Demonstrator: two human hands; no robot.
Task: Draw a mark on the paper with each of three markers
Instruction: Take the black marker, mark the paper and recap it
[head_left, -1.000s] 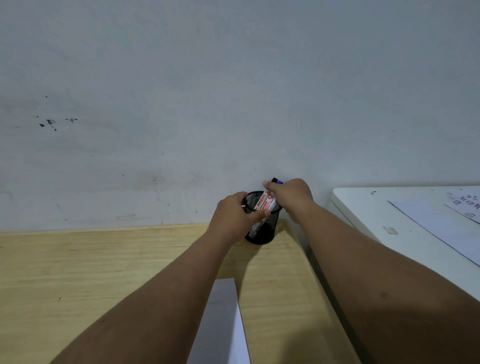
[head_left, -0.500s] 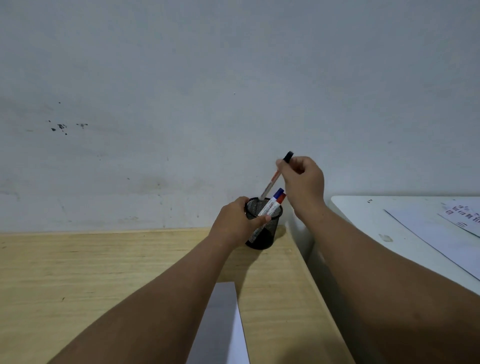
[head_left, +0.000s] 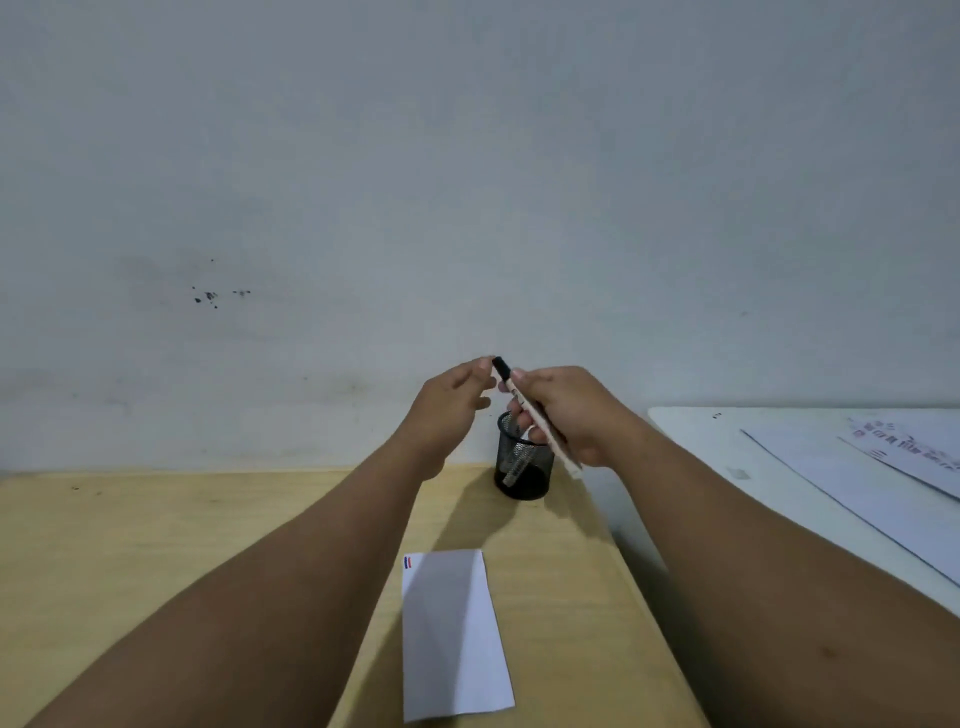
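Observation:
My right hand (head_left: 566, 410) grips a white marker with a black cap (head_left: 524, 402), tilted, cap end up and to the left. My left hand (head_left: 452, 400) hovers just left of the cap, fingers apart, fingertips close to the cap; whether they touch it I cannot tell. Below the hands a black mesh pen cup (head_left: 522, 462) stands at the back of the wooden desk, with at least one more marker inside. A white sheet of paper (head_left: 452, 634) lies nearer me, with a short blue and a short red mark (head_left: 408, 562) at its top left corner.
The wooden desk (head_left: 156, 561) ends at a grey wall behind the cup. To the right, across a narrow gap, stands a white table (head_left: 727, 467) with printed sheets (head_left: 904, 457) on it.
My right hand has drawn the black-capped marker out of the cup and lowered it. My left hand has let go of the cup and risen to the cap. The view has tilted down, showing more paper.

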